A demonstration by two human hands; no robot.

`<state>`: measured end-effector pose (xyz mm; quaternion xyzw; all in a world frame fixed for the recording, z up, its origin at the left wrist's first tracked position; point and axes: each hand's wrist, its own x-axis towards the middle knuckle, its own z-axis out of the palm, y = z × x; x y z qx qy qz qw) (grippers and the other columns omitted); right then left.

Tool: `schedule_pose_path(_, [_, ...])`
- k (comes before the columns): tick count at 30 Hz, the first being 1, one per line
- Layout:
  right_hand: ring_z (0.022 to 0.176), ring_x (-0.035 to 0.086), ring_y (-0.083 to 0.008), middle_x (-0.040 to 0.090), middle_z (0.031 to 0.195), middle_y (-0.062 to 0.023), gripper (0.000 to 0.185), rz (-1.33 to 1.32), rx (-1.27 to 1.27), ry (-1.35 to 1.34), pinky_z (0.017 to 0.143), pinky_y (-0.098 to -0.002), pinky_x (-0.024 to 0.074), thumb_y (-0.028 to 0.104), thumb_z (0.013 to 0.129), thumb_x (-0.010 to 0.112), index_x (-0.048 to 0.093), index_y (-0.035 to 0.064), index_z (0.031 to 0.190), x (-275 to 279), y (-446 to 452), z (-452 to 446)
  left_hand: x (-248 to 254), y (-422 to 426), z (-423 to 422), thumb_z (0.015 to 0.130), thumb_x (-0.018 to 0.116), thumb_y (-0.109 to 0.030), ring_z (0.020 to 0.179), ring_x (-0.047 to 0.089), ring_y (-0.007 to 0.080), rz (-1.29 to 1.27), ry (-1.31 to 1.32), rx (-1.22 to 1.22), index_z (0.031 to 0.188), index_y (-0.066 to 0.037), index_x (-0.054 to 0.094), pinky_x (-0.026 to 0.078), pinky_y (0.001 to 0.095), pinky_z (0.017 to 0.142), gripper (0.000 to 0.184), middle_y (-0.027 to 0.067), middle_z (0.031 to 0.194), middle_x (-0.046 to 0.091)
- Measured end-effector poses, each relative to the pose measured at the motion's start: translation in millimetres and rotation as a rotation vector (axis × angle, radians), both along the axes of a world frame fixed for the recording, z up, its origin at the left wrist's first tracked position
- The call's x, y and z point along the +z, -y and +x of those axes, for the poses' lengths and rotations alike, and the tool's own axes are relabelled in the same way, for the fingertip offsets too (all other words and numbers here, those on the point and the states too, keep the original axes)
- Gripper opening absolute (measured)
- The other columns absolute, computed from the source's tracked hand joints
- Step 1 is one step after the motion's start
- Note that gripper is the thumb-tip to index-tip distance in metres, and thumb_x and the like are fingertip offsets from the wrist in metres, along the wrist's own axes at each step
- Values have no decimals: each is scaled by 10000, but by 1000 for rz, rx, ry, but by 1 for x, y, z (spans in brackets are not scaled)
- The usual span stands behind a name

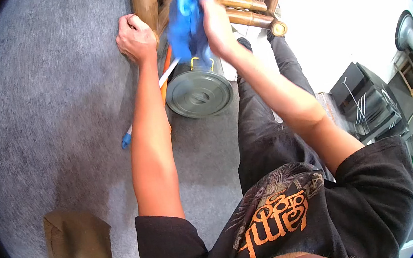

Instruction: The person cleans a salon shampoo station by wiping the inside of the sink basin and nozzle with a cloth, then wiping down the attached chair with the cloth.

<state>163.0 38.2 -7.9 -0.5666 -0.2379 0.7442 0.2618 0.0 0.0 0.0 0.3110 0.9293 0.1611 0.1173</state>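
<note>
My right hand [219, 28] grips a bright blue cloth [186, 32], which is smeared by motion and hangs in front of a bamboo frame [247, 18]. My left hand [136, 39] is closed, its fingers curled, right beside the bamboo post [145, 6]; whether anything is inside the fingers is hidden. Below the cloth stands a dark grey lidded bucket [199, 95] with yellow handles. A white stick [168, 72] with a blue end and an orange stick [164, 90] pass partly behind my left forearm.
Grey patterned wall or floor surface [67, 68] fills the left side. A brown padded piece [80, 250] is at the lower left. To the right are a black cabinet-like box [365, 95] with pale cables and a fan-like device [407, 34]. My legs [260, 107] extend beside the bucket.
</note>
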Motion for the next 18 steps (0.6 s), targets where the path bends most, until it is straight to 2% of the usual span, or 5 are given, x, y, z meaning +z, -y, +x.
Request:
schedule_pose_path(3, [738,656,-282,684,865,-130,418,655,124,324,691,-358,519,379,1073,493,658,4,986,35,-74,-37,6,4,-1,963,461,-344,813,686,474,-17,-1,11,929,-87,741,517,565,768,381,236,843,726])
schedule_pose_path(4, [958,680,-344,698,978,-139,323,671,357,371,825,-437,522,293,1014,546,676,10,931,25,-89,-55,4,7,-1,966,453,-345,818,684,480,-25,3,4,938,-89,740,516,568,770,386,237,848,726])
schedule_pose_path(5, [1443,419,-401,528,1474,-252,491,1150,188,362,1235,-552,237,221,949,613,556,-19,1373,5,-104,-71,0,4,-2,968,444,-345,822,682,486,-14,3,0,947,-92,740,514,572,773,390,238,853,726])
schedule_pose_path(10, [1272,573,-416,662,1274,-240,298,1608,633,472,1130,-579,390,228,961,575,692,-8,1099,-14,-100,-83,0,3,-3,993,396,-364,916,675,480,56,63,28,1065,-83,740,503,566,827,450,233,986,732])
schedule_pose_path(18, [1439,390,-439,611,1366,-210,330,907,492,15,1192,-558,306,241,1035,510,661,13,1221,-10,20,-38,12,2,1,1039,332,-387,1033,673,457,136,83,-18,1174,-66,711,498,531,896,515,232,1125,722])
